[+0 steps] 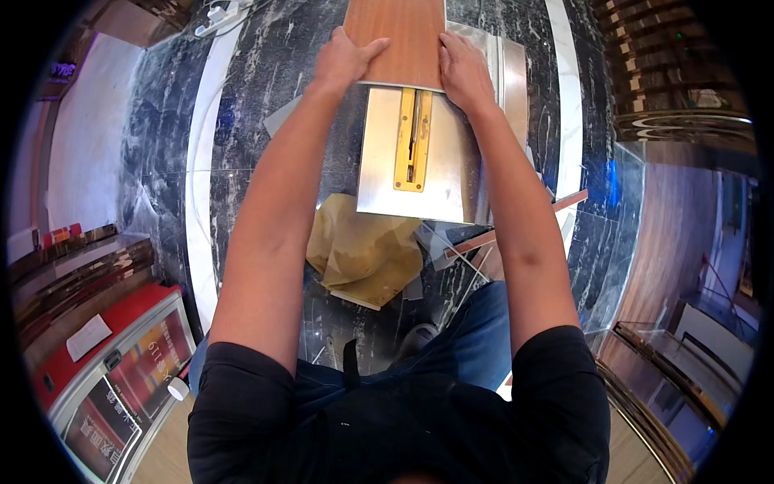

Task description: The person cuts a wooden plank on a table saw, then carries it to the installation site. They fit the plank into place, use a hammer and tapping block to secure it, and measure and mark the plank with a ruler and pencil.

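A reddish-brown wooden board [398,44] lies across the far part of a metal saw table [383,161], which has a yellow slotted insert [413,181] in its top. My left hand [345,56] grips the board's left edge, thumb on top of it. My right hand [461,68] holds the right edge, fingers along the side. A metal rail [510,89] runs along the table's right side, partly behind my right arm.
Dark marble flooring with white strips carries a crumpled tan sheet [359,250], narrow offcuts [468,244] and a white power strip with cables [216,16]. A red-framed box [161,306] stands at lower left. Stacked glossy panels [645,347] are at lower right.
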